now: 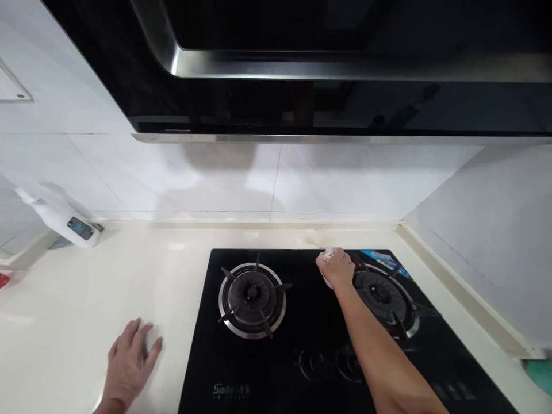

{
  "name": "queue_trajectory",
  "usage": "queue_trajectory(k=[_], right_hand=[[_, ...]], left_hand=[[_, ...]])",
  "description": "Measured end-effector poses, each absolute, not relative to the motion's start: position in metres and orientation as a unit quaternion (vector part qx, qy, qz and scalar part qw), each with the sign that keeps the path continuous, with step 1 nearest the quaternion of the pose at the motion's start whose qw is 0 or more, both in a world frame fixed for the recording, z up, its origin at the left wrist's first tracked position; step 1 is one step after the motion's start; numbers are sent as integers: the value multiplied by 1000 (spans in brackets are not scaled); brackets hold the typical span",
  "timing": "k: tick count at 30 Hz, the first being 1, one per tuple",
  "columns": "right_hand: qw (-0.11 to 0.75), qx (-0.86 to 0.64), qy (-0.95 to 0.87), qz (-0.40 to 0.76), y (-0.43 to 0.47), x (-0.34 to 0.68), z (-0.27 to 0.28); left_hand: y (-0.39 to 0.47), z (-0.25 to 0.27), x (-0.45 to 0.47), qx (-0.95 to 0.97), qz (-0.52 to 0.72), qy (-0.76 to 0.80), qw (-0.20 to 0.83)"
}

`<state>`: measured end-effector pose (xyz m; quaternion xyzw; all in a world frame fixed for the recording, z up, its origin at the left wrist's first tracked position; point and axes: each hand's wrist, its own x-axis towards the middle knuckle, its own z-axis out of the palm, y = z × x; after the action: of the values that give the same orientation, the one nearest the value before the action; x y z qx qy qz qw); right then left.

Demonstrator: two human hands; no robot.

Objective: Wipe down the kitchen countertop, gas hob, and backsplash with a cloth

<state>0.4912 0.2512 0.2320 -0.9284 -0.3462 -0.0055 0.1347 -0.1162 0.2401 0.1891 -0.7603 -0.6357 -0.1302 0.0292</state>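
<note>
My right hand [338, 267] is closed around a crumpled white cloth [329, 253], of which only small parts show between and beside the fingers. It presses at the back of the black glass gas stove [297, 322], between the left burner [252, 292] and the right burner [380, 293]. Just behind it, a yellowish smear [317, 237] marks the pale countertop [181, 270]. Resting on the counter to the left of the stove is my left hand [131, 359], fingers spread and holding nothing.
A black range hood [302, 109] with a metal lower edge hangs low over the stove. In the back left corner stands a white spray bottle [64, 221]. A green object [539, 374] shows at the right edge, and a red one [3, 280] at the left.
</note>
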Motion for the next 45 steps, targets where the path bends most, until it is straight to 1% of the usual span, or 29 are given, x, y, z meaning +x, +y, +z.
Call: queue_trajectory(k=[2, 4, 6, 8, 13, 17, 20, 25, 27, 31, 34, 36, 40, 42, 45], right_hand=[[142, -898, -416, 22, 238, 480, 227], [147, -842, -513, 75, 231, 467, 224], [147, -778, -598, 125, 238, 452, 225], [144, -725, -657, 150, 263, 436, 230], [116, -633, -743, 184, 346, 394, 248], [65, -632, -750, 186, 361, 383, 259], [32, -664, -727, 171, 334, 397, 267], [-20, -751, -646, 135, 249, 440, 267], [-21, -770, -624, 135, 214, 449, 263], [23, -707, -685, 173, 161, 432, 258], [36, -641, -733, 223, 138, 400, 266], [29, -598, -761, 250, 129, 377, 274], [-24, -517, -811, 272, 123, 344, 287], [-41, -503, -817, 278, 125, 337, 289], [-38, -518, -809, 277, 134, 346, 286]], left_hand=[[240, 187, -117, -764, -127, -633, 26], [240, 186, -118, -766, -128, -629, 29], [239, 184, -118, -766, -138, -627, 40], [239, 184, -117, -766, -149, -624, 50], [238, 186, -116, -764, -152, -625, 54], [238, 189, -116, -760, -147, -632, 39], [238, 190, -116, -756, -146, -637, 32], [238, 191, -114, -755, -150, -637, 23], [238, 192, -112, -755, -147, -639, 20], [237, 193, -110, -759, -139, -636, 29], [238, 192, -110, -767, -141, -625, 39], [238, 191, -110, -770, -147, -619, 45], [239, 193, -108, -768, -154, -620, 42], [239, 195, -107, -765, -153, -625, 32], [240, 198, -105, -762, -147, -630, 18]])
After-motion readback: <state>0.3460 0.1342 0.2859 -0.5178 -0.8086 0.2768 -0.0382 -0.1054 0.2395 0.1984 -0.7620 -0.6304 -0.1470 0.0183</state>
